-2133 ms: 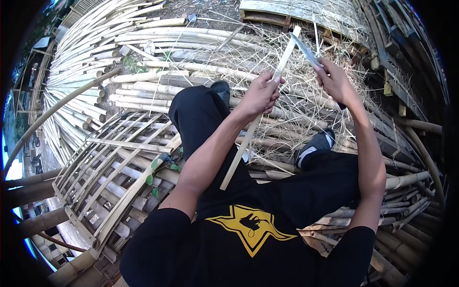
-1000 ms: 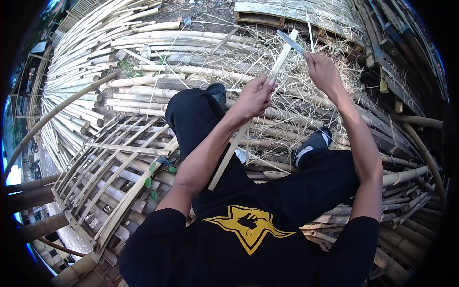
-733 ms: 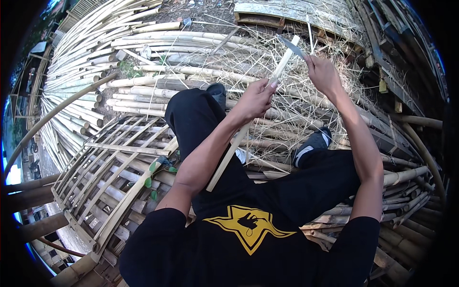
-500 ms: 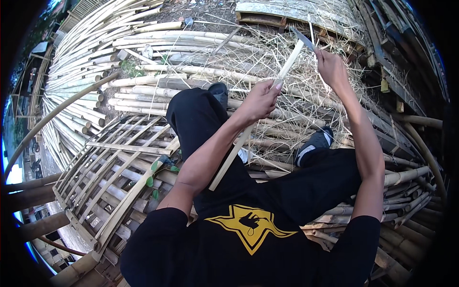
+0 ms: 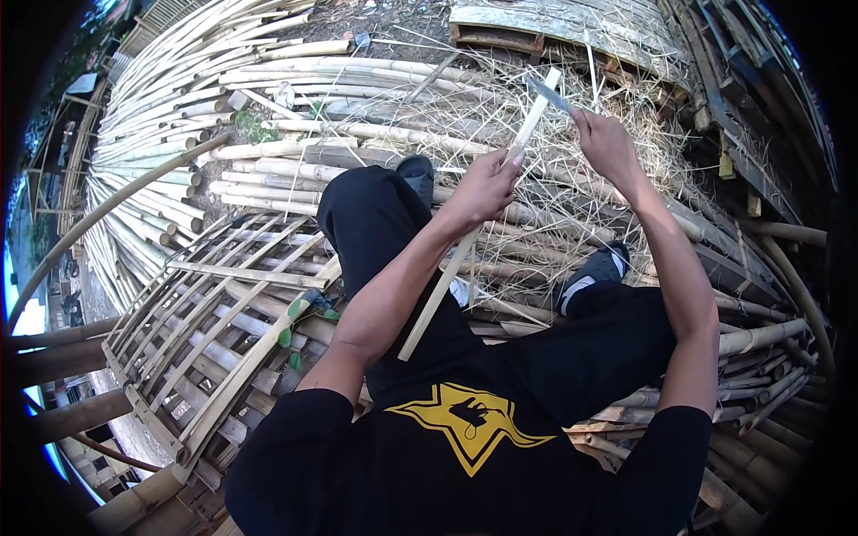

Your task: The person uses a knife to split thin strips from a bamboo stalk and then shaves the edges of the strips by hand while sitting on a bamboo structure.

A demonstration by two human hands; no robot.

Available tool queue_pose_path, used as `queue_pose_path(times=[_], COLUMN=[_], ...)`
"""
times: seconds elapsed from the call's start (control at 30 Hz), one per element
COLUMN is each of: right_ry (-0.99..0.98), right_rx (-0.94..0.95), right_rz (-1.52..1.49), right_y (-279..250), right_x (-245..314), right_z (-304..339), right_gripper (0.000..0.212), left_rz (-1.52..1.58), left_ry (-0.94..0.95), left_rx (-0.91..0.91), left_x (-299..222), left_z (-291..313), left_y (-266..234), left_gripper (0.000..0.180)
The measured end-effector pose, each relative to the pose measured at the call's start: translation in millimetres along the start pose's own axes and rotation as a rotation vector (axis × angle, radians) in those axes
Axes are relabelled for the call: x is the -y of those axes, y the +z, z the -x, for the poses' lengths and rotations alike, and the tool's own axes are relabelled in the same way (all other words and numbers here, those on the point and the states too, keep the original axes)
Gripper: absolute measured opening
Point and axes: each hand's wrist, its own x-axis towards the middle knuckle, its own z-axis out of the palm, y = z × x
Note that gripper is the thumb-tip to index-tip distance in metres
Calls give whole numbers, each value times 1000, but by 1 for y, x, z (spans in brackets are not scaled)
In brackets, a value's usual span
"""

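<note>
A long, pale bamboo strip (image 5: 534, 120) slants from over my thigh up toward the far side. My left hand (image 5: 485, 189) is closed around the strip near its middle, fingers wrapped over it. My right hand (image 5: 609, 146) grips a knife (image 5: 547, 92) by its handle, which the fingers hide. The grey blade lies across the strip near its far end, apparently against it. The strip's near end (image 5: 407, 353) hangs free above my dark trousers.
Bamboo poles (image 5: 357, 138) cover the ground ahead and to the left. Thin shavings (image 5: 572, 192) are heaped beyond my feet. A woven bamboo lattice (image 5: 206, 330) stands at my left. A wooden pallet (image 5: 572, 31) lies at the far right; stacked timber lines the right side.
My right hand has come nearer and slightly left, moving the knife down the strip from its far end. The left hand still holds the strip in about the same place.
</note>
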Motion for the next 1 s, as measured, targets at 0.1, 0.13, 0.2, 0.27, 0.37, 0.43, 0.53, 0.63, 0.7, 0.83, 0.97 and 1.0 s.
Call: queue_pose_path(times=[0.1, 0.13, 0.2, 0.27, 0.37, 0.43, 0.53, 0.63, 0.7, 0.83, 0.97, 1.0], right_ry=[103, 111, -89, -97, 126, 69, -67, 19, 76, -75, 84, 87], right_rx=[4, 21, 13, -10, -27, 3, 52, 12, 62, 68, 54, 56], right_rz=[51, 38, 14, 32, 17, -3, -20, 33, 15, 44, 13, 18], right_y=[-9, -1, 25, 22, -6, 6, 24, 11, 9, 24, 6, 8], right_x=[-12, -6, 5, 4, -10, 1, 13, -7, 0, 11, -9, -3], right_z=[-12, -5, 10, 7, -10, 6, 16, 2, 1, 13, -7, -1], right_gripper=[49, 49, 48, 47, 43, 43, 44, 46, 46, 45, 45, 45], left_rz=[-5, -2, 53, 57, -4, 10, -23, -6, 15, -31, -2, 2], left_ry=[21, 35, 15, 17, 15, 11, 4, 6, -7, -34, -13, -14], left_rx=[18, 19, -2, -46, -1, 15, -57, -11, 1, -48, 13, 18], left_x=[5, 6, 2, 5, 5, 7, 10, 7, 9, 12, 11, 12], left_z=[1, 1, -2, -3, -2, -3, -7, -4, -6, -6, -8, -8], left_y=[0, -2, -5, -7, -3, -4, -10, -4, -5, -12, -5, -6], left_gripper=[26, 26, 26, 25, 26, 27, 27, 26, 25, 25, 22, 22])
